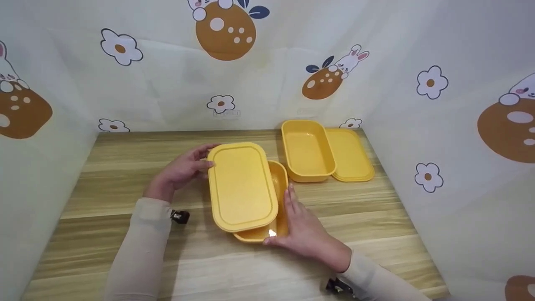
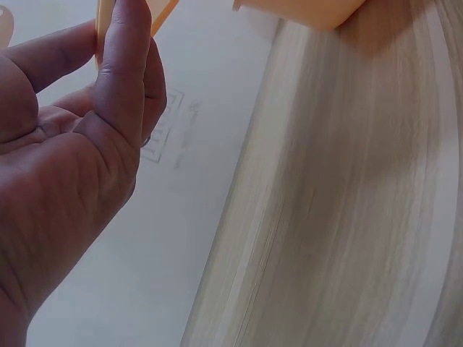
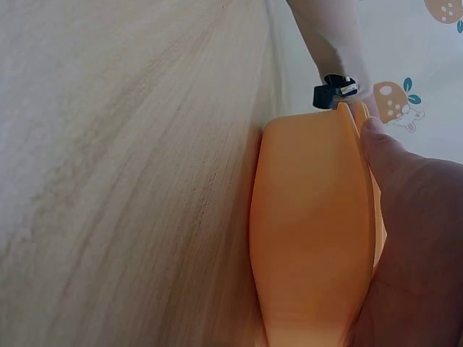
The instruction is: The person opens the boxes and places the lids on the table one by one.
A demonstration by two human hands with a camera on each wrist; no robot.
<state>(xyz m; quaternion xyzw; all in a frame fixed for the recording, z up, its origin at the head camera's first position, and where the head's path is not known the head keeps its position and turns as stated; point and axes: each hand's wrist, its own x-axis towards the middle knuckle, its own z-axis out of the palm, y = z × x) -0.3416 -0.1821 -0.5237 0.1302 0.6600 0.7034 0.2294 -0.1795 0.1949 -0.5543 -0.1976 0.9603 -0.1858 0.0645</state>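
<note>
My left hand (image 1: 179, 169) pinches the left edge of a yellow rectangular lid (image 1: 242, 188), thumb on top. In the left wrist view this hand (image 2: 79, 123) holds the lid's edge between thumb and fingers. The lid lies over the left part of a yellow container (image 1: 281, 179), whose right side shows uncovered. Against that container's right side and near corner rests my right hand (image 1: 311, 234), fingers extended and thumb at the near rim. The right wrist view shows the container's side wall (image 3: 311, 217) beside the right hand (image 3: 419, 231).
Behind and to the right stands a second yellow container (image 1: 308, 152), open side up, its right side next to another yellow lid (image 1: 351, 154) lying on the wooden table (image 1: 104, 251). Patterned cloth (image 1: 267, 83) surrounds the table's back and sides.
</note>
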